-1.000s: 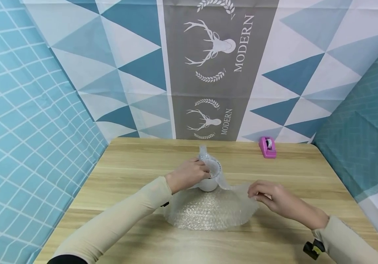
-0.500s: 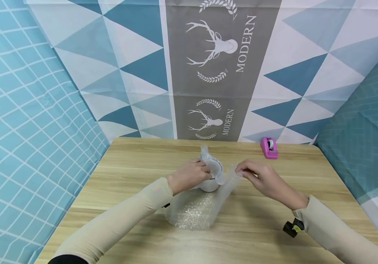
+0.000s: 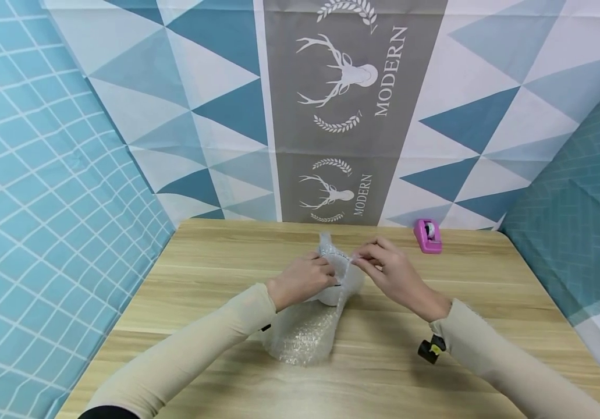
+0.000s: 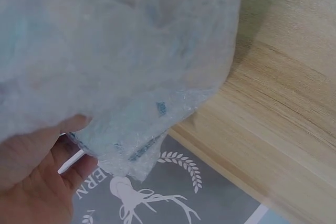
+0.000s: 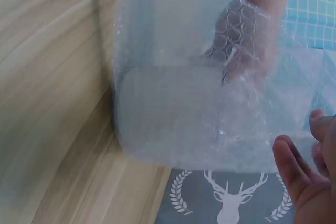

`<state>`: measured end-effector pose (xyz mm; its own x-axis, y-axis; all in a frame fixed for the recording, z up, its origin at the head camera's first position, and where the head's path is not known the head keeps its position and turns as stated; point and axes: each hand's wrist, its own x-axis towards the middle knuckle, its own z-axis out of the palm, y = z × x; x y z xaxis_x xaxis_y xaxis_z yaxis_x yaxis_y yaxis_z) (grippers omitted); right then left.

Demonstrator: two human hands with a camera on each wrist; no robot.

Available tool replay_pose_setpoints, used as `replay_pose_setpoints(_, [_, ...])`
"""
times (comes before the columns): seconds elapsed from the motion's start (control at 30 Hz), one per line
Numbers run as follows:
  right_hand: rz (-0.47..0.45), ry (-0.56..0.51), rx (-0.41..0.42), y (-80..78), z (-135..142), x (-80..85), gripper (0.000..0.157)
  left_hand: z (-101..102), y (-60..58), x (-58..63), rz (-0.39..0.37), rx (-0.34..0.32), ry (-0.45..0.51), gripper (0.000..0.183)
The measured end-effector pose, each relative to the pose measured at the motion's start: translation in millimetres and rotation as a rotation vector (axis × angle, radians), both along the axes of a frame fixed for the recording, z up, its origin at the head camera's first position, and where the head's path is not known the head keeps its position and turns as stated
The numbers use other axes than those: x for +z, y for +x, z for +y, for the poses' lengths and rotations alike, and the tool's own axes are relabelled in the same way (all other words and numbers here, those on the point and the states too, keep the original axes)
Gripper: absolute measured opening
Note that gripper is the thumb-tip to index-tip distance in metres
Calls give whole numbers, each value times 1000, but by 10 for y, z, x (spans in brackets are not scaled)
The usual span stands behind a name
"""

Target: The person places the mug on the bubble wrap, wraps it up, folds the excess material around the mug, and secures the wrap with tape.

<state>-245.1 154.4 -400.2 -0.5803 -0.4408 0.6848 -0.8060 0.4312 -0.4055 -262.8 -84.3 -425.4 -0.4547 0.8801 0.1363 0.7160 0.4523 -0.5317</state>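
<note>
A white cup (image 3: 331, 295) with a dark patterned rim stands wrapped in part by a sheet of bubble wrap (image 3: 302, 337). My left hand (image 3: 304, 280) grips the cup's rim and the wrap there; in the left wrist view the sheet covers part of that hand (image 4: 39, 177). At the rim's right side, my right hand (image 3: 391, 273) pinches the raised edge of the sheet between thumb and fingers. Through the film (image 5: 247, 108), the right wrist view shows the cup's pale body (image 5: 168, 108). The near end of the sheet spreads over the tabletop.
A pink tape dispenser (image 3: 428, 235) sits at the back right of the wooden table (image 3: 205, 250). Patterned cloth (image 3: 326, 134) hangs behind the table, with blue checked cloth (image 3: 43, 203) along the left.
My right hand has moved left and up to the cup's rim, drawing the right side of the bubble wrap over the cup. My left hand has stayed in place.
</note>
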Motion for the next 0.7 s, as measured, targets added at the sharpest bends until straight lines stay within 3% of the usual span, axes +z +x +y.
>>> replay_pose_setpoints(0.17, [-50,-42,-49,3,-72,-69,12,-1,4,-14,1,-4,1,16])
replay_pose_setpoints(0.33, [-135,-74,50,43,-81,-210,36,-8,5,-17,31,-10,14,13])
replay_pose_setpoints(0.5, [-137,126,141,95,-58,-355,69,-42,8,-23,58,-10,48,15])
replay_pose_setpoints(0.7, [-22,444,110,126,-62,-451,74,-60,13,-13,13,-6,60,33])
